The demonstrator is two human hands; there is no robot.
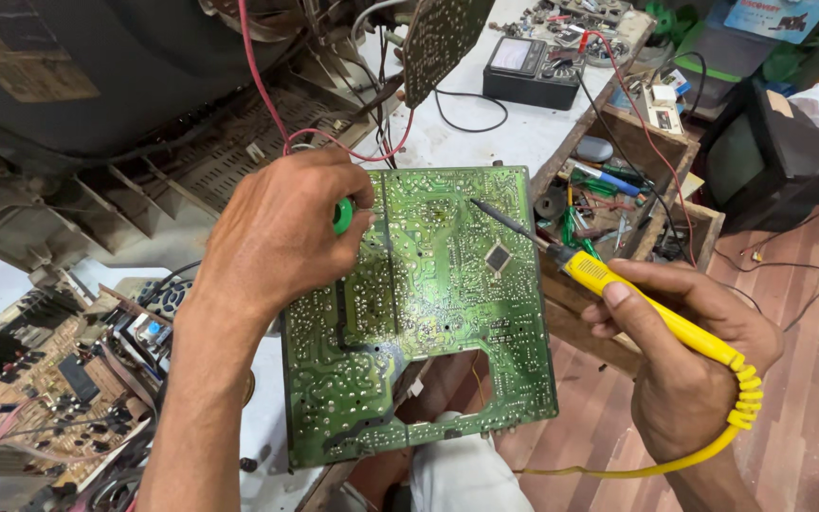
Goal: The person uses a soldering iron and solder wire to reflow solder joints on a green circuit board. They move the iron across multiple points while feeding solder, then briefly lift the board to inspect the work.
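A green circuit board (428, 303) is held tilted over the person's lap, solder side up, beside a wooden tool tray (661, 152). Its upper left edge is gripped by the left hand (277, 232), fingers closed around it, with a small green object (342, 215) at the fingertips. A yellow soldering iron (656, 308) is grasped firmly in the right hand (689, 370); its dark tip is placed on the board near a square chip (498, 257).

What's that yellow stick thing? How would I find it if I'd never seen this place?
Start at the big green circuit board in the middle. Just right of it, the right hand grips a soldering iron, its thin dark tip resting on the board. It is the only bright yellow tool, with a ribbed end and a yellow cord.
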